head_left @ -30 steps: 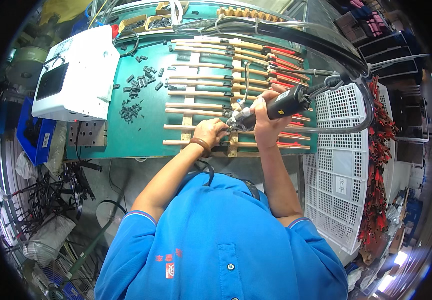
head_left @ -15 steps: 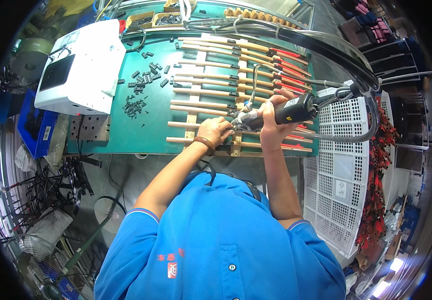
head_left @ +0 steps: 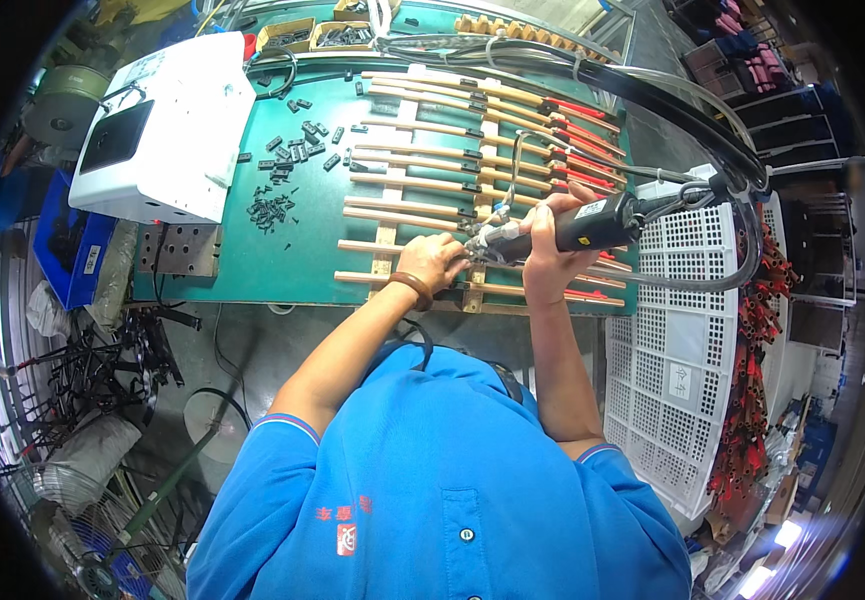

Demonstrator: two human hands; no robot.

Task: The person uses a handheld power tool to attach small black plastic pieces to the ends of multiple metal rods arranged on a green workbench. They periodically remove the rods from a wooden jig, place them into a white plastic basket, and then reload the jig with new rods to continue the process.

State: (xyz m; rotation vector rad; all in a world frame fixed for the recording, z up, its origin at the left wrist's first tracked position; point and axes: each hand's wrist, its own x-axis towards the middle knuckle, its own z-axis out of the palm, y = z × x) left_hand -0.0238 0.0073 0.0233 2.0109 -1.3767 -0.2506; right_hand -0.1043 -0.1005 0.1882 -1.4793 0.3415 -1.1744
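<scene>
The right hand point(head_left: 549, 257) is wrapped around a black power tool point(head_left: 600, 224), its metal nose pointing left over the sticks point(head_left: 412, 184) laid across the green table point(head_left: 297, 275). The left hand point(head_left: 428, 262) is half curled, fingertips beside the nose; whether it grips anything I cannot tell.

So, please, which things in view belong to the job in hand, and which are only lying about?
Belonging to the job:
black power driver, in the right grip;
pale rods, near the left grip;
wooden rack strips under them;
loose black blocks, probably: similar ones sit on rods.

Apparently just lying about:
caged fan;
blue bin;
black parts heaped below it.
</scene>
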